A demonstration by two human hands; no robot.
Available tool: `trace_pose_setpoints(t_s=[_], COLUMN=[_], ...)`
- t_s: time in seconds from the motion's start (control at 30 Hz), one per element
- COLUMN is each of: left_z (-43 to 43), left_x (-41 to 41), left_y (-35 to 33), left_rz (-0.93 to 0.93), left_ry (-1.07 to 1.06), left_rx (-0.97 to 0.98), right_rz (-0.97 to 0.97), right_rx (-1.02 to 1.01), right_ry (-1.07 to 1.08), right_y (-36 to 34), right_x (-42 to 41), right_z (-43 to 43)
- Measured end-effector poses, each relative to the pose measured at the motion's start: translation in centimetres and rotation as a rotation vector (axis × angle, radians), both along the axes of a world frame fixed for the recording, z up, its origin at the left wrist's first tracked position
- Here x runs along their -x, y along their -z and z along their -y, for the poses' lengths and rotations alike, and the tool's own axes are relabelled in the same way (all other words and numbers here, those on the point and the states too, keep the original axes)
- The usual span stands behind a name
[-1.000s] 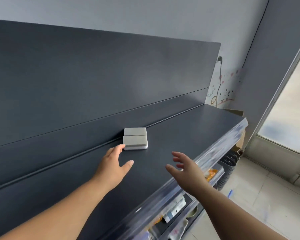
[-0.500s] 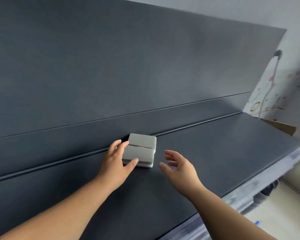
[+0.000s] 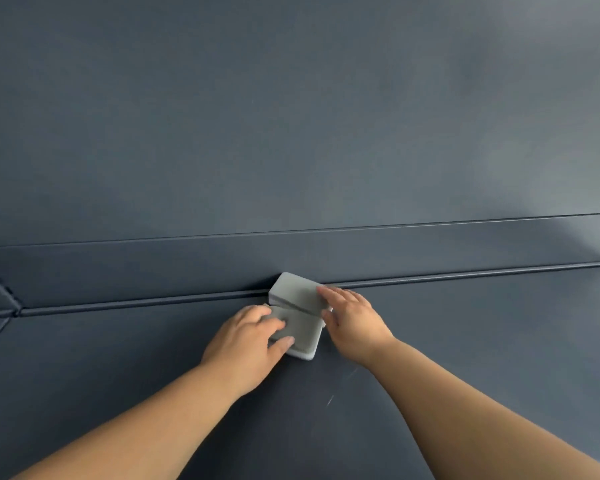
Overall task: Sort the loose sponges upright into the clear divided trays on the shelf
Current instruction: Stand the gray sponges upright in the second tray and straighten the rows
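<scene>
Two sponges (image 3: 292, 289), left grip (image 3: 246, 337) curled, right (image 3: 354, 320) unclear

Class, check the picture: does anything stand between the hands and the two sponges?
Nothing visible does: the left hand holds the near sponge, and the right hand touches the far sponge.

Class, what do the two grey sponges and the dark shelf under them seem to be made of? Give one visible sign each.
The near sponge: likely foam, matte grey-green top layer over a white layer seen at its edge. The far sponge: same matte, rounded look, probably foam too. The shelf: smooth dark grey-blue, satin sheen, sharp folds; probably painted metal.
</scene>
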State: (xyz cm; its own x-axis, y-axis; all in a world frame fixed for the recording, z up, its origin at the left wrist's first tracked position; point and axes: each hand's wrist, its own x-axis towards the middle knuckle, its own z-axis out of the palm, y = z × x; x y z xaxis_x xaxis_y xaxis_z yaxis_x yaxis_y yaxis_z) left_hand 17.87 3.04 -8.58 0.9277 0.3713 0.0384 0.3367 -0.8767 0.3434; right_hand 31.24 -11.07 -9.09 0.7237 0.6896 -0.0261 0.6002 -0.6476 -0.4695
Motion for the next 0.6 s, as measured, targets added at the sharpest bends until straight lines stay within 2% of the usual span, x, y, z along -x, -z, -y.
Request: trace_pose_setpoints(t_s=[0.13,0.37,0.6], left_z=[0.7,1.3,1.9], left_x=[0.6,1.1,1.3], left_y=[-0.5,-0.1,0.4], left_rz=[-0.038,-0.068,-0.067], left_ry=[-0.064,-0.192,-0.229], left_rx=[-0.057,-0.032,-0.047], right_rz=[0.102,-0.01,0.024], right_rx=[0.094,0.033,-0.001], right_ry=[0.043,0.099,0.196], right_y=[-0.2,0.0,0.1], right_x=[-0.4,0.0,1.3], right_z=[-0.1,1.2,2.8])
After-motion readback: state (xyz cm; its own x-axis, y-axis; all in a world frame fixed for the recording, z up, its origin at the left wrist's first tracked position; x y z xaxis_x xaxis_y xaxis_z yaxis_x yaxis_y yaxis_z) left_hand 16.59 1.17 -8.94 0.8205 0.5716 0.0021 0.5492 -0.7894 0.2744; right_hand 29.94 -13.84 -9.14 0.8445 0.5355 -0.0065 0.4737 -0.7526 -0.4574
